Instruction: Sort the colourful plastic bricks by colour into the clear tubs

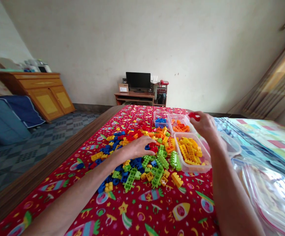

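On the red rocket-print tablecloth (142,209), the left hand (139,148) lies palm-down on the heap of bricks (137,164), its fingers curled onto red pieces at the heap's far side; whether it grips any cannot be told. Just right of the heap stands a clear tub of yellow bricks (191,152), and above its far end the right hand (204,126) is raised, pinching a small red brick (194,115) between its fingertips. Beyond it sit a tub of orange bricks (180,125) and a tub of blue bricks (160,122) side by side, with a desk (134,95) and a monitor (138,80) against the far wall.
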{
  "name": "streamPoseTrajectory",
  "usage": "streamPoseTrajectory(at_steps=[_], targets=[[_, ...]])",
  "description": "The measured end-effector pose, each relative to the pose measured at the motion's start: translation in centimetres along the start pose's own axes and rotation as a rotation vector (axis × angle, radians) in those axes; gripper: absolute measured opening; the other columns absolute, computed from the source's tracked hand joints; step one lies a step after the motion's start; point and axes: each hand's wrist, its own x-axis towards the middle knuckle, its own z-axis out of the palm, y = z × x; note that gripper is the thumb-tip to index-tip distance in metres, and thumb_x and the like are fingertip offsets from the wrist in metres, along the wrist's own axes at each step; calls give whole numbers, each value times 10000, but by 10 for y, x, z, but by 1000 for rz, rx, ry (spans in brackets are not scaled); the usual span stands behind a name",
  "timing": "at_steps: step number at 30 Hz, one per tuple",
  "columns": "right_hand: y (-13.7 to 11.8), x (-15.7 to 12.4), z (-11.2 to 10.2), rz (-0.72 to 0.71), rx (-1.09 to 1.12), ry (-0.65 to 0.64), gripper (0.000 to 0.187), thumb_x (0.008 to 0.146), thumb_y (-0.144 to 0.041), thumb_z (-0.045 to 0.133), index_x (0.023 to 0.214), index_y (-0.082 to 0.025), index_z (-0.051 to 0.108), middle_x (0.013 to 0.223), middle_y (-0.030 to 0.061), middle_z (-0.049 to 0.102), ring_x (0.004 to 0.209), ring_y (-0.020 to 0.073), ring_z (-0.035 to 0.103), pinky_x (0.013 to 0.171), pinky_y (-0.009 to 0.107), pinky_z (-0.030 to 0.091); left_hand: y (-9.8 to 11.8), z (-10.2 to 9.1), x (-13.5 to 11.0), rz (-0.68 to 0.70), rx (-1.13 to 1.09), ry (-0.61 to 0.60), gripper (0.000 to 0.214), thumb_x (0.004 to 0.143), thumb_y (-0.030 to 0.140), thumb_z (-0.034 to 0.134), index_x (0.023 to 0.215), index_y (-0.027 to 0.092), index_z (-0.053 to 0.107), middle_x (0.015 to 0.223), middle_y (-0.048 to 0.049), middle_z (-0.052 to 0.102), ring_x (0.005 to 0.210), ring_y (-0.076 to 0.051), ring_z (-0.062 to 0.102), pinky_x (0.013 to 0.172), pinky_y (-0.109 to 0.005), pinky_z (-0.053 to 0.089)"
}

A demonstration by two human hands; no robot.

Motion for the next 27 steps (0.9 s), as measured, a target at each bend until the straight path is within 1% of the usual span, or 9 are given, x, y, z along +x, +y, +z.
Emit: streamPoseTrajectory(at_steps=[3,5,7,9,13,16,18,22,27], targets=[[47,5,-19,137,-142,-41,232,752,-212,500,870,-167,694,763,130,668,777,239,610,704,359,417,1,1,1,-11,55,-22,424,807,350,654,1203,222,572,1192,-80,588,1102,-219,554,954,-329,433],[74,4,-25,218,-199,-99,182,744,-228,520,816,-208,685,655,98,617,740,262,603,679,393,413,1,1,1,-25,69,-37,355,817,271,631,1164,208,596,1163,-83,596,1054,-215,581,920,-321,452],[91,2,-27,274,-215,-112,118,717,-279,585,773,-228,675,612,70,567,721,281,596,660,418,412,2,0,1,-29,65,-39,275,828,220,595,1099,186,627,1114,-85,609,1004,-210,600,890,-312,462],[94,0,-29,266,-212,-75,138,718,-333,604,760,-225,679,634,80,568,735,290,598,656,423,405,2,0,1,-28,60,-33,230,826,209,583,1045,170,642,1060,-87,617,960,-207,609,862,-305,467],[60,3,-26,144,-187,13,290,818,-311,476,850,-154,717,759,167,657,780,263,614,670,386,388,-1,6,2,32,27,-46,161,817,211,583,962,177,644,1008,-64,637,932,-190,609,842,-280,461],[14,2,-11,34,-110,4,291,823,-238,464,923,-124,712,806,145,692,757,210,623,678,324,410,-2,10,3,71,18,-46,106,793,152,554,862,180,630,929,-37,651,887,-174,608,813,-264,458],[-18,-6,7,-107,-62,-86,294,832,-195,450,979,-150,700,825,104,704,747,181,625,688,290,422,-2,6,3,48,28,-30,115,768,129,545,838,182,618,908,-33,649,873,-175,606,797,-266,459],[-65,-36,52,-339,-71,-407,300,854,-121,418,1004,-153,676,828,92,696,724,169,617,661,264,433,-7,-17,3,-35,16,73,126,772,161,524,854,191,615,921,-27,663,875,-175,614,808,-273,456],[-82,-76,82,-525,-162,-558,361,838,-24,394,1105,-132,613,1030,127,645,983,198,575,843,296,450,-26,-47,-3,-176,96,202,163,753,183,502,873,187,611,878,-23,671,803,-179,623,781,-288,467]])
